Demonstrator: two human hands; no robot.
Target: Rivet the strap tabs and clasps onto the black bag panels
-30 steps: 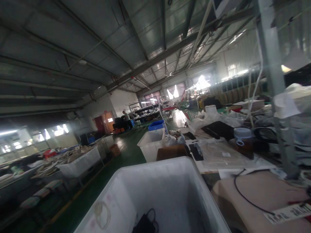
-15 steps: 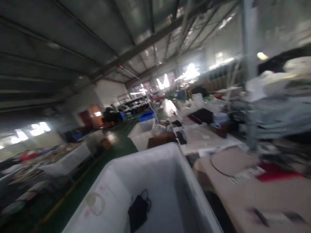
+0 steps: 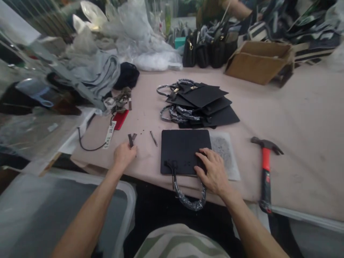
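A black rectangular panel (image 3: 180, 147) lies near the table's front edge, its plastic-wrapped handle (image 3: 192, 205) hanging over the edge. My right hand (image 3: 212, 170) rests on the panel's right side with its fingers apart. To the left, my left hand (image 3: 125, 156) is closed around small dark strips (image 3: 131, 139). Between that hand and the panel lies a thin metal rod (image 3: 153, 138). A speckled white sheet (image 3: 228, 154) shows from under the panel's right side. Behind it are stacked several black panels with wrapped handles (image 3: 206, 98).
A hammer (image 3: 266, 166) with a red and black handle lies at the right. Farther back stand a cardboard box (image 3: 258, 64), black bags (image 3: 202, 50) and clear plastic (image 3: 150, 50). At the lower left is a white bin (image 3: 131, 193). Another person's arm (image 3: 238, 9) shows at the top.
The view has swung from the wide room and white bin down to the table. Both my hands, the panel with its handle and the hammer are now in sight.
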